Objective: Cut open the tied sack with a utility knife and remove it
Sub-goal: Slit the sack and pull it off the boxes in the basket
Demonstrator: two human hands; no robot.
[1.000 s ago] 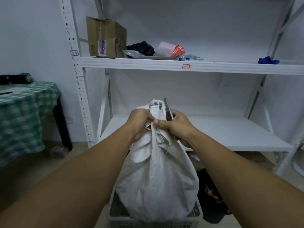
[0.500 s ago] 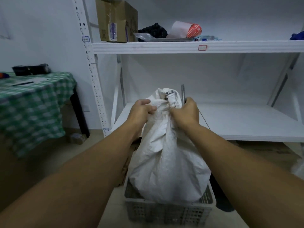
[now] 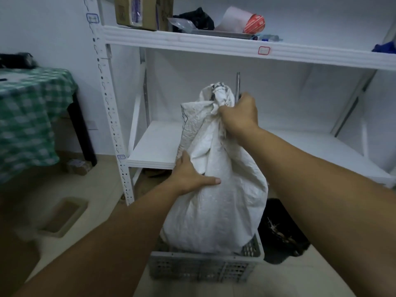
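Since the earlier frame, the left hand [image 3: 188, 175] has dropped off the bunched neck and now lies flat, fingers spread, against the left side of the white woven plastic sack [image 3: 216, 189], about halfway down. The right hand [image 3: 241, 115] stays clamped on the gathered neck, and it's also holding the slim grey utility knife [image 3: 237, 86], blade end poking straight up past the knuckles beside the tied top [image 3: 218, 91].

Progress-wise, I'd say it's early days. The top looks bundled shut, and I can't spot any cut in the fabric. The sack sits upright in the grey perforated plastic crate [image 3: 203, 266] on the floor, right in front of the white metal shelf rack [image 3: 214, 45], toward its left post. So slicing the tie, opening it and lifting the sack out all look left to do.
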